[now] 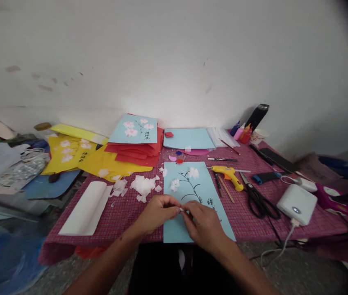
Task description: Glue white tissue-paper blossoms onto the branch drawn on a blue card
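Observation:
My left hand (163,212) and my right hand (203,221) meet over the lower part of a light blue sheet (174,233). Their fingertips pinch a small white piece between them, likely tissue paper, mostly hidden by the fingers. On the sheet are painted black branches, brush characters and two crumpled white tissue flowers (193,173), one upper right and one to the left. Left of the sheet lies a loose pile of white tissue scraps (143,186). A folded white paper (84,209) rests farther left.
To the right lie a yellow glue gun (227,173), black scissors (260,200), a white power bank (297,204) with cables and a blue-black cutter (266,177). Behind are a red paper stack (158,149), a blue sheet (189,138), paint bottles (246,133) and a black flask (256,116).

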Action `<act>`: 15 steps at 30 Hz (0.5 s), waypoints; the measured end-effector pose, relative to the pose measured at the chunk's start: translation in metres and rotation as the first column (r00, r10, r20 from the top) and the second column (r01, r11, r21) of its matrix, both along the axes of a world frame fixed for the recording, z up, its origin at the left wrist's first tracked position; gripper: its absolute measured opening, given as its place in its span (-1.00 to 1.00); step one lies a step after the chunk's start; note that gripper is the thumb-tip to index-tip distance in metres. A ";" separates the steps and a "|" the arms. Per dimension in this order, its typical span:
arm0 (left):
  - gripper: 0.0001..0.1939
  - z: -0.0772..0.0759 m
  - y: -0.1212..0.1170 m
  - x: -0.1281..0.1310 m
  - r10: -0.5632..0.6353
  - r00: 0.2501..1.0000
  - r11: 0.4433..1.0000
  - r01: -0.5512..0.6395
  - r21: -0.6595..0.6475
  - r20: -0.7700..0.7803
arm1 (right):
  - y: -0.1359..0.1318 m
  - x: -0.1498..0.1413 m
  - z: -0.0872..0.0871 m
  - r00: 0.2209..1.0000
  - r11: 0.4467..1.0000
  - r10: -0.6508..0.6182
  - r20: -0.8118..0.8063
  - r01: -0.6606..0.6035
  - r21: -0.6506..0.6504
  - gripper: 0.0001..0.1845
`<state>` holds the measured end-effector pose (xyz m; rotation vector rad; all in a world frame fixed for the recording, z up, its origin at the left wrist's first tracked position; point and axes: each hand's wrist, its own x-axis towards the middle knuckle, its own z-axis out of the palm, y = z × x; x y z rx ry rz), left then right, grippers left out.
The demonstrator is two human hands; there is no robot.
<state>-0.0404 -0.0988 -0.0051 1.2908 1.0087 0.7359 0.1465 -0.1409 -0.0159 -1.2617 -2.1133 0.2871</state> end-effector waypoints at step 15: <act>-0.87 -0.014 -0.017 -0.009 0.085 0.910 0.725 0.222 0.652 -0.405 | 0.067 -0.009 0.007 0.918 0.886 -0.305 0.253 0.371 -0.278 -0.81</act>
